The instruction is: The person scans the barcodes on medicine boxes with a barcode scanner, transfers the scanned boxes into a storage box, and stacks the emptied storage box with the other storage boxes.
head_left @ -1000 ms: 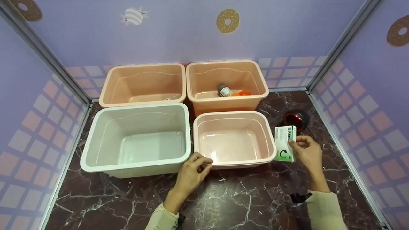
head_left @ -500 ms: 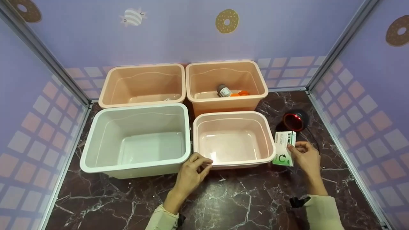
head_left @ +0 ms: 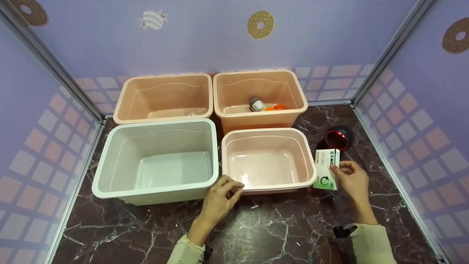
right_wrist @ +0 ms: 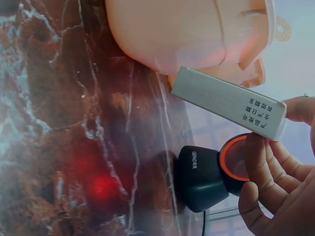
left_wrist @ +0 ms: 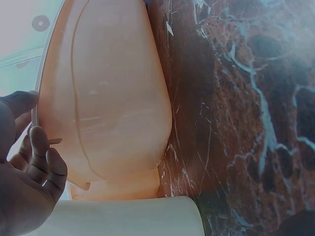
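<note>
Between the thumb and fingers of my right hand is a small white-and-green medicine box, held at the right side of the pale pink bin. The right wrist view shows one narrow printed side of this box above the table. Just beyond it stands a black barcode scanner with a red-lit round face; in the right wrist view the scanner shows an orange ring. My left hand pinches the front left corner of the pale pink bin's rim, thumb and fingers on either side of it.
A pale green bin stands at the left, close against the pink one. Behind are two peach bins; the right bin holds a grey-capped bottle and orange items, the left bin a small white piece. Patterned walls enclose the dark marble table.
My right hand has brought the medicine box a little towards me, away from the scanner, and raised it slightly since. My left hand stays at the bin's rim.
</note>
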`<state>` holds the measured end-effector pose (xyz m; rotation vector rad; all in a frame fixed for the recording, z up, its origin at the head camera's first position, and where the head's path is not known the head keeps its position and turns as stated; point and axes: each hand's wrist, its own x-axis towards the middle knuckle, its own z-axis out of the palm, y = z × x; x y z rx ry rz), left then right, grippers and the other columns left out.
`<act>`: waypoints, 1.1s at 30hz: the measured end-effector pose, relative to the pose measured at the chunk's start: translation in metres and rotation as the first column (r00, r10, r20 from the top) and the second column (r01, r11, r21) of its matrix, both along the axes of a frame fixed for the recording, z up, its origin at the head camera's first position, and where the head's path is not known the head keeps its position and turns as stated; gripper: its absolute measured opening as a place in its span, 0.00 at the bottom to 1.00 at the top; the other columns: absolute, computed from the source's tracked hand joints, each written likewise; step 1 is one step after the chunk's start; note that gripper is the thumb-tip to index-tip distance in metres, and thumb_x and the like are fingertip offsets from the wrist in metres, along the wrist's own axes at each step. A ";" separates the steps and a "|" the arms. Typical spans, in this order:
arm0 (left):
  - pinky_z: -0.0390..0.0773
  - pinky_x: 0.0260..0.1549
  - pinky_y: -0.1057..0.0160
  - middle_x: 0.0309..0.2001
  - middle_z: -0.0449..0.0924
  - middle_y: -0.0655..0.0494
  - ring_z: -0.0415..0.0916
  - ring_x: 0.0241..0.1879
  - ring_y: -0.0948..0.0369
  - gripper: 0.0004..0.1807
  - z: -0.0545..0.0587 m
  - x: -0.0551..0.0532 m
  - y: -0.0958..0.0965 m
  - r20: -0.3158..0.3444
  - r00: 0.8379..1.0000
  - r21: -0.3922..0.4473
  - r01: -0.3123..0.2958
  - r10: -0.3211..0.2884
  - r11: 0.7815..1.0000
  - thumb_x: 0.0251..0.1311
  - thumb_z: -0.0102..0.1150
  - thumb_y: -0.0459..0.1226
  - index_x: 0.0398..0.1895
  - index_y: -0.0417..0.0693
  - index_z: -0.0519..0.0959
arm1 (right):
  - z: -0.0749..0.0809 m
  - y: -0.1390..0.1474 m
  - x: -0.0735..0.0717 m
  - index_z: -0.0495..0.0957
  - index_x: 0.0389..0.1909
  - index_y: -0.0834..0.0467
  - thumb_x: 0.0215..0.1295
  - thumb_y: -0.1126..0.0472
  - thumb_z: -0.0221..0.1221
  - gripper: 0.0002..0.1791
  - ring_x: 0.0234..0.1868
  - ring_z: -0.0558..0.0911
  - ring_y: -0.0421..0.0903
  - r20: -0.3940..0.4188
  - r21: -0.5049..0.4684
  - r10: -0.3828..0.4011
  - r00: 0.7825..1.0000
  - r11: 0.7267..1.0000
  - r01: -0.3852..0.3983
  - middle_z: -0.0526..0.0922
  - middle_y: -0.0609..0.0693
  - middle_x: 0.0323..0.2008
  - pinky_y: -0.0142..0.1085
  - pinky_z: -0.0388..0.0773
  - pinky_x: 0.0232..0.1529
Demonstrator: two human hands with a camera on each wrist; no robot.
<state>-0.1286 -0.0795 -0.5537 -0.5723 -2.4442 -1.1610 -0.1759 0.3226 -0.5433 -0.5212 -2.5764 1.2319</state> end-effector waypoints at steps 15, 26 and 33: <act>0.77 0.26 0.75 0.34 0.76 0.61 0.78 0.28 0.68 0.05 -0.002 0.000 0.000 0.026 0.999 0.008 0.022 -0.022 1.000 0.59 0.70 0.39 0.39 0.53 0.86 | 0.030 -0.003 -0.002 0.82 0.43 0.59 0.59 0.51 0.70 0.18 0.26 0.77 0.31 -0.133 -0.008 -0.012 0.991 1.000 0.011 0.78 0.30 0.24 0.22 0.73 0.28; 0.77 0.27 0.75 0.33 0.76 0.61 0.79 0.30 0.69 0.05 -0.002 0.000 0.000 0.011 0.999 0.019 0.030 -0.030 0.999 0.59 0.70 0.39 0.38 0.53 0.86 | 0.062 -0.010 -0.014 0.83 0.43 0.60 0.56 0.56 0.72 0.16 0.24 0.77 0.31 -0.252 -0.042 0.023 0.967 0.999 -0.034 0.79 0.32 0.24 0.21 0.73 0.26; 0.77 0.27 0.76 0.34 0.76 0.60 0.79 0.29 0.69 0.05 -0.002 0.000 0.000 0.017 1.000 0.009 0.024 -0.024 1.000 0.60 0.69 0.38 0.39 0.52 0.86 | 0.079 -0.025 -0.030 0.82 0.42 0.62 0.57 0.57 0.72 0.16 0.24 0.78 0.32 -0.288 -0.004 0.137 0.948 0.990 -0.144 0.80 0.33 0.25 0.20 0.75 0.26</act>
